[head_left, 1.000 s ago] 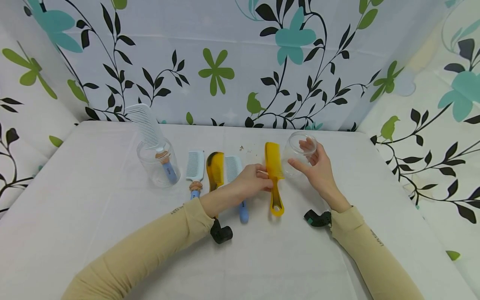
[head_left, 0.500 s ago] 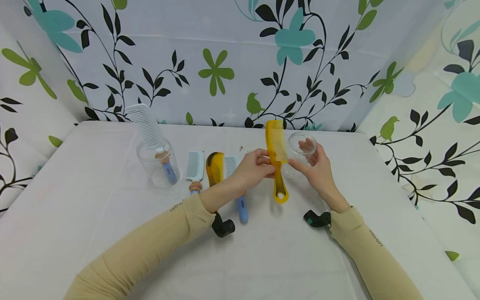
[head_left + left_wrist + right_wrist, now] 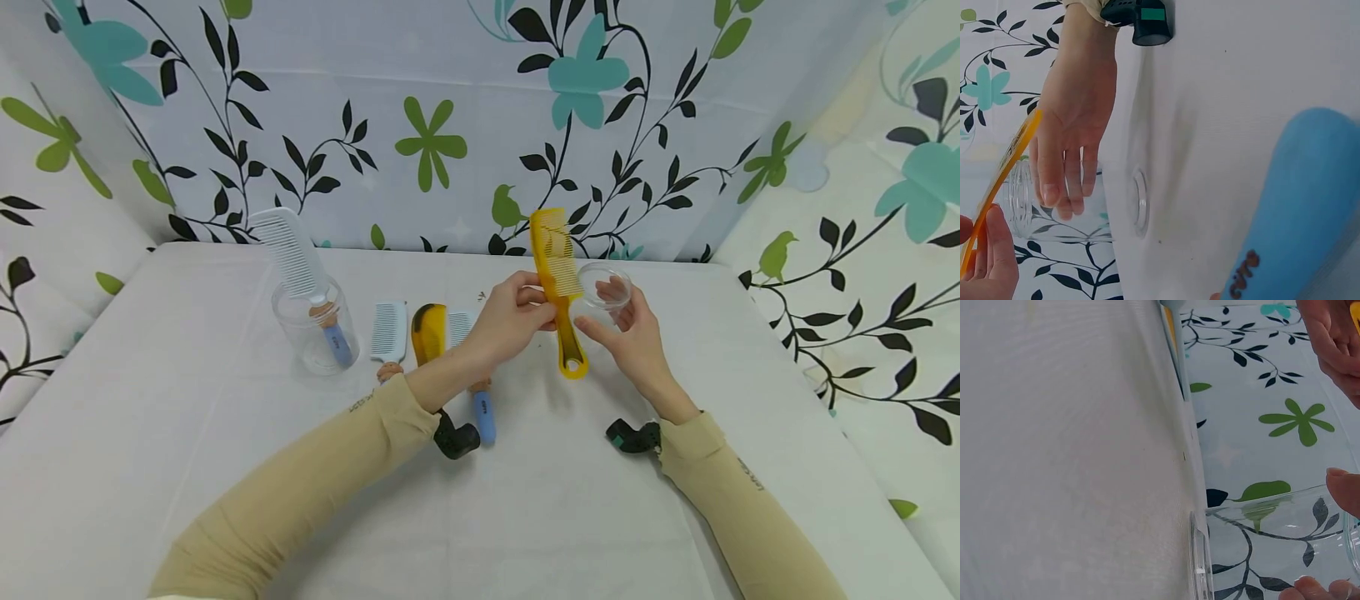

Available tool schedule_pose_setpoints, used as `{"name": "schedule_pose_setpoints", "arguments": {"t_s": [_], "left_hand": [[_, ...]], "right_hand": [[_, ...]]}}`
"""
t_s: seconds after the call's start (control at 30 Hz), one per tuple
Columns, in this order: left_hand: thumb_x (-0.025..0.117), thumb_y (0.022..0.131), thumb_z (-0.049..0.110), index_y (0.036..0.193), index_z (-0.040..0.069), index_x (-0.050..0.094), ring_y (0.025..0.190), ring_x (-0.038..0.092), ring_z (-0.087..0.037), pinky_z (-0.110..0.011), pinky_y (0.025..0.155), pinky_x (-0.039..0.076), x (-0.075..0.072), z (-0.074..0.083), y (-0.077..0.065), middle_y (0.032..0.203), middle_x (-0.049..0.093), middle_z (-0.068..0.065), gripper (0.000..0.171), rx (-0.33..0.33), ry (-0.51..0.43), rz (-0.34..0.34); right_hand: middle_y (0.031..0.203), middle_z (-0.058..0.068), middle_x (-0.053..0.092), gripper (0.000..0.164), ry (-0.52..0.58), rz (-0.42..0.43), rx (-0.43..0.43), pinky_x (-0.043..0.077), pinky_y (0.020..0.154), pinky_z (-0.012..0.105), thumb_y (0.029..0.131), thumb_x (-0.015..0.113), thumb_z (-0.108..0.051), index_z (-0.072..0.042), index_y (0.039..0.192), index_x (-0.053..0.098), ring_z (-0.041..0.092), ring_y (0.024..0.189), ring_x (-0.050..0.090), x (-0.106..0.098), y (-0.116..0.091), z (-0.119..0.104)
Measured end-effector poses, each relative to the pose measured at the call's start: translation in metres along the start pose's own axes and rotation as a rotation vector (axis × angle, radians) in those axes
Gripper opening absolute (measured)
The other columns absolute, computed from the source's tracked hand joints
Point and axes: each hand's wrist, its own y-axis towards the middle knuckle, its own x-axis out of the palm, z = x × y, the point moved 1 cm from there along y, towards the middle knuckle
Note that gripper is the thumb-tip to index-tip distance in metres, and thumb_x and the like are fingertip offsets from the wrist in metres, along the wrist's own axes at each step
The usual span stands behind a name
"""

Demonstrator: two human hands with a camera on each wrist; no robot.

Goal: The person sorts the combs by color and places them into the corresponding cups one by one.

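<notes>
The left hand (image 3: 517,312) pinches a yellow comb (image 3: 562,292) near the middle, teeth end raised, at about nine to ten o'clock from a clear jar (image 3: 1272,556); whether comb and glass touch is hard to tell. The right hand (image 3: 637,342), at four o'clock of that jar, grips its side between thumb and fingers. At nine o'clock, well apart, a second jar (image 3: 292,333) holds a tilted white comb (image 3: 288,250). Between the jars lie a pale comb (image 3: 388,333), an amber comb (image 3: 429,333) and a blue-handled comb (image 3: 484,417), partly hidden by the left arm.
</notes>
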Motion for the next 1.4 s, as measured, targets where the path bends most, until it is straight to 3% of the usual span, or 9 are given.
{"name": "schedule_pose_setpoints", "arguments": {"t_s": [0.2, 0.37, 0.63, 0.83, 1.13, 1.3, 1.4], "left_hand": [[0.056, 0.101, 0.008, 0.135, 0.004, 0.047, 0.100, 0.070, -0.025, -0.032, 0.093, 0.060, -0.001, 0.010, 0.007, 0.117, 0.068, -0.014, 0.035, 0.053, -0.021, 0.043], [0.055, 0.101, 0.009, 0.135, 0.003, 0.047, 0.101, 0.071, -0.025, -0.026, 0.089, 0.060, 0.000, 0.017, 0.012, 0.116, 0.069, -0.016, 0.035, 0.105, -0.016, 0.064], [0.054, 0.103, 0.009, 0.136, 0.003, 0.046, 0.107, 0.070, -0.024, -0.026, 0.093, 0.059, 0.004, 0.026, 0.019, 0.123, 0.067, -0.016, 0.035, 0.154, -0.081, 0.116], [0.053, 0.103, 0.008, 0.134, 0.003, 0.045, 0.109, 0.069, -0.025, -0.023, 0.092, 0.059, 0.006, 0.033, 0.025, 0.123, 0.067, -0.017, 0.032, 0.180, -0.158, 0.136], [0.052, 0.103, 0.007, 0.133, 0.002, 0.046, 0.110, 0.068, -0.026, -0.023, 0.091, 0.059, 0.008, 0.038, 0.032, 0.126, 0.065, -0.017, 0.030, 0.208, -0.222, 0.190], [0.052, 0.104, 0.007, 0.132, 0.002, 0.046, 0.113, 0.067, -0.025, -0.023, 0.092, 0.058, 0.011, 0.038, 0.032, 0.128, 0.063, -0.017, 0.030, 0.185, -0.217, 0.190], [0.051, 0.104, 0.008, 0.133, 0.002, 0.046, 0.114, 0.067, -0.024, -0.023, 0.093, 0.058, 0.013, 0.035, 0.032, 0.128, 0.062, -0.016, 0.030, 0.184, -0.188, 0.183]], "right_hand": [[0.151, 0.011, 0.047, 0.077, 0.031, 0.010, -0.029, 0.028, 0.124, 0.044, 0.091, 0.073, -0.016, -0.006, 0.153, 0.029, 0.026, 0.144, 0.040, -0.001, 0.001, 0.001], [0.152, 0.011, 0.047, 0.075, 0.049, 0.001, -0.039, 0.029, 0.123, 0.042, 0.091, 0.071, -0.007, -0.007, 0.154, 0.029, 0.026, 0.144, 0.040, -0.002, 0.001, 0.002], [0.150, 0.009, 0.048, 0.081, 0.017, 0.000, -0.023, 0.027, 0.124, 0.047, 0.089, 0.077, -0.021, -0.007, 0.153, 0.030, 0.026, 0.145, 0.038, -0.001, 0.001, 0.002], [0.157, 0.006, 0.039, 0.086, -0.017, -0.003, 0.032, 0.029, 0.123, 0.048, 0.088, 0.077, -0.034, -0.013, 0.155, 0.028, 0.027, 0.147, 0.035, -0.001, 0.001, 0.003], [0.158, 0.005, 0.037, 0.087, 0.001, -0.016, 0.015, 0.029, 0.124, 0.046, 0.089, 0.077, -0.029, -0.016, 0.157, 0.024, 0.025, 0.148, 0.034, -0.002, 0.000, 0.003], [0.158, 0.012, 0.036, 0.083, -0.007, -0.026, 0.020, 0.028, 0.123, 0.048, 0.091, 0.074, -0.022, -0.007, 0.156, 0.024, 0.031, 0.148, 0.033, -0.001, -0.007, -0.018], [0.158, 0.014, 0.036, 0.083, -0.009, -0.026, 0.023, 0.028, 0.123, 0.049, 0.091, 0.074, -0.021, -0.006, 0.156, 0.024, 0.032, 0.148, 0.033, -0.001, -0.007, -0.018]]}}
